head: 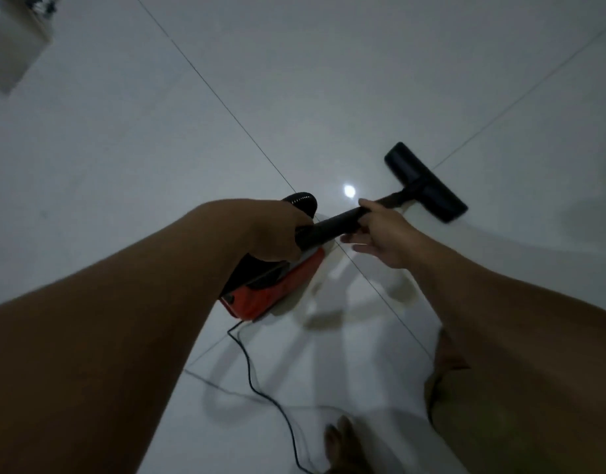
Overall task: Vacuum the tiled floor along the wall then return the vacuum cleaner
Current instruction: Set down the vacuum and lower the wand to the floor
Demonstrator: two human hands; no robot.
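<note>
**A:** so where's the vacuum at right now?

**B:** the red and black vacuum cleaner (277, 289) is sitting on the white tiled floor (123, 165), pretty much mid-room, right by a spot where the grout lines cross. Its black tube (332, 225) runs out to the flat black floor head (426, 183), which is down on the tiles further out, next to another grout line.

**A:** and the hands?

**B:** left hand (277, 234) is wrapped around the near end of the tube, just above the body. Right hand (380, 230) is further along it, thumb on top, fingers loose and mostly straight underneath, more resting than gripping.

**A:** anything else around?

**B:** thin black power cord (257, 388) snakes back from the body across the floor toward the person's bare foot (339, 443). There's a bright light reflection (349, 191) on the tile near the tube, and some pale furniture (10, 42) way off in the far left corner, too blurry to make out.
</note>
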